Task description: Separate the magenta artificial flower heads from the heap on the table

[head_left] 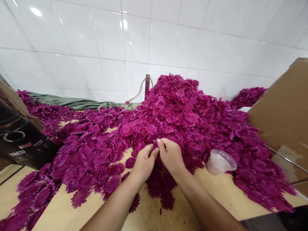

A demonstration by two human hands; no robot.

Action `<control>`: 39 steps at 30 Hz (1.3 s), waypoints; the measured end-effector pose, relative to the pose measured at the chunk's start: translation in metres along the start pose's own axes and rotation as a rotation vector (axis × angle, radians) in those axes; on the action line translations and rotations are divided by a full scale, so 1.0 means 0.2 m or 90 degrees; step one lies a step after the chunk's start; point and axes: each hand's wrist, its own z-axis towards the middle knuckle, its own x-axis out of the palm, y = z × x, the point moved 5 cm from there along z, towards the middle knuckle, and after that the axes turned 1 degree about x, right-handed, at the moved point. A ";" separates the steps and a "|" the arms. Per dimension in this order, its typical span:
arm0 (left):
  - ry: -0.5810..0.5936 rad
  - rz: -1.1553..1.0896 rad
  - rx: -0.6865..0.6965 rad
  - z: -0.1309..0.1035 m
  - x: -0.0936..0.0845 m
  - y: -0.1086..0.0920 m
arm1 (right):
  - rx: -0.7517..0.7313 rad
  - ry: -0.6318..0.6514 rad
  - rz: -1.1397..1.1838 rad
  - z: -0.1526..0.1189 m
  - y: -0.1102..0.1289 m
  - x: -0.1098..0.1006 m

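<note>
A large heap of magenta flower-shaped pieces point(178, 106) rises at the centre, with more pieces spread to both sides on the yellow tabletop point(216, 192). My left hand point(145, 160) is in front of the heap, its thumb and fingers pinched together. Close beside it on the right is my right hand point(169, 154), with thumb and index finger also pinched, the fingertips almost touching those of the left. Whatever lies between the fingertips is too small to make out. Magenta pieces hang or lie below both hands. A clear plastic cup point(220, 162) with whitish contents leans right of my right hand.
A black box point(26, 141) with white lettering stands at the left edge. Cardboard point(284, 118) rises at the right. Behind the heap are green cloth point(72, 101), a metal bracket with a cord point(147, 84) and a white tiled wall point(137, 38).
</note>
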 end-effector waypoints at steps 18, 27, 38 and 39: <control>0.000 0.068 0.044 -0.02 -0.02 -0.02 | 0.113 0.139 0.478 -0.01 -0.06 -0.04; -0.048 0.042 0.046 0.00 -0.06 -0.01 | 0.255 0.063 0.527 0.02 -0.18 -0.11; -0.017 0.019 -0.019 0.01 -0.07 0.00 | -0.209 0.076 0.048 -0.08 0.07 -0.09; -0.010 0.021 -0.011 0.01 -0.06 -0.02 | -0.218 0.070 0.039 -0.07 0.06 -0.10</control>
